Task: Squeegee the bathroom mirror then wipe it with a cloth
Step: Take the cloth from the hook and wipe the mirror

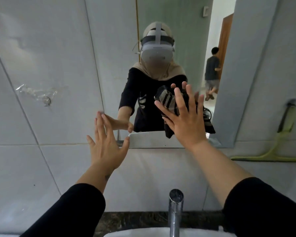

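Observation:
The bathroom mirror hangs on a pale tiled wall straight ahead. My right hand lies flat with fingers spread, pressing a dark striped cloth against the lower middle of the glass. My left hand is open and holds nothing. Its fingers rest on the wall tile at the mirror's lower left corner. A green squeegee with a dark handle leans against the wall to the right of the mirror, blade down, apart from both hands.
A chrome faucet rises over the white sink at the bottom edge, with a dark counter strip behind it. A clear plastic hook sticks to the left tile. The mirror reflects me and another person by a doorway.

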### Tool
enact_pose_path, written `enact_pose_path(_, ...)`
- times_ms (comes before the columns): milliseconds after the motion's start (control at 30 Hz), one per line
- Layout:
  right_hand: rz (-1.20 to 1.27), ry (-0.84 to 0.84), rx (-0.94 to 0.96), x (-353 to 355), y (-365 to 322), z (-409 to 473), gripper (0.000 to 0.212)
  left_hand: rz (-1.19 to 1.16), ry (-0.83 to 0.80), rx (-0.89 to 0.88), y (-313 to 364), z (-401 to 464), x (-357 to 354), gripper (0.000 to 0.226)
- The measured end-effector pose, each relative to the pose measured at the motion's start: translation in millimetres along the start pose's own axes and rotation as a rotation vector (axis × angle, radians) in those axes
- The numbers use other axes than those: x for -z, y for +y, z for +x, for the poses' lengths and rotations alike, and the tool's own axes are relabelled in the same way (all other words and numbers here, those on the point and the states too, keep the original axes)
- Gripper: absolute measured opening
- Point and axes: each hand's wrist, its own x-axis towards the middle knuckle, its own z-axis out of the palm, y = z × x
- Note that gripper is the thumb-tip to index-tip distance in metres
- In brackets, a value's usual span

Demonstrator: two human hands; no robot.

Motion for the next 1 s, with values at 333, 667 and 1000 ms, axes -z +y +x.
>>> enact_pose_path(333,0.107,0.093,-0.409,-11.8,77.1,-47.2,0.048,-0.048,0.127,-0.02,-6.4,6.5,-25.2,0.113)
enact_pose_path(667,0.146,0.171,-0.611,-37.8,58.5,-101.3,0.045,-0.089,0.246,-0.066,-16.9,8.7,-40.7,0.115)
enact_pose_path(1000,0.106,0.168,-0.333,-42.5,-33.6,-68.5,0.053,-0.16,0.214,-0.15,-29.4,3.4,-30.8,0.093)
